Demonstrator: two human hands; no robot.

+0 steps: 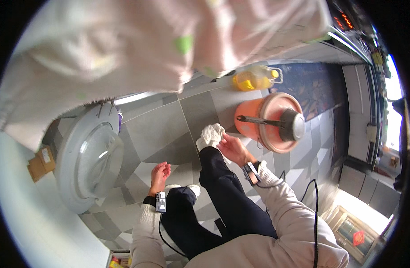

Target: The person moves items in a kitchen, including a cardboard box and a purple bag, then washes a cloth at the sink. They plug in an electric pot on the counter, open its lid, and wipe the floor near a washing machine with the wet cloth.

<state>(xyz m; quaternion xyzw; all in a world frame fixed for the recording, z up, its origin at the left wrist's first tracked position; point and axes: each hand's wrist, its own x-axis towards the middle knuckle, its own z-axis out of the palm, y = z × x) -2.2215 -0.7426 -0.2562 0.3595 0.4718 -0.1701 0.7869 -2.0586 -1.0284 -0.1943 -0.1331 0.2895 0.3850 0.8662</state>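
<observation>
My right hand [234,150] is closed on a crumpled white cloth [212,133], which it holds beside my right knee. To the left, my left hand [159,176] hangs over the floor above my left shoe, its fingers loosely bent and nothing visible in them. Just right of the cloth stands an orange bucket [248,117] with a pale pink lid [268,136]. A dark grey long-handled dipper [293,125] lies on top of that lid. Both wrists carry strapped devices with cables.
A round glass washing machine door [91,156] stands open at left. Pale fabric with green spots [124,49] fills the upper view. Beyond the bucket are a yellow oil jug [254,78] and a dark patterned mat [318,85]. Small cardboard boxes [42,163] sit far left.
</observation>
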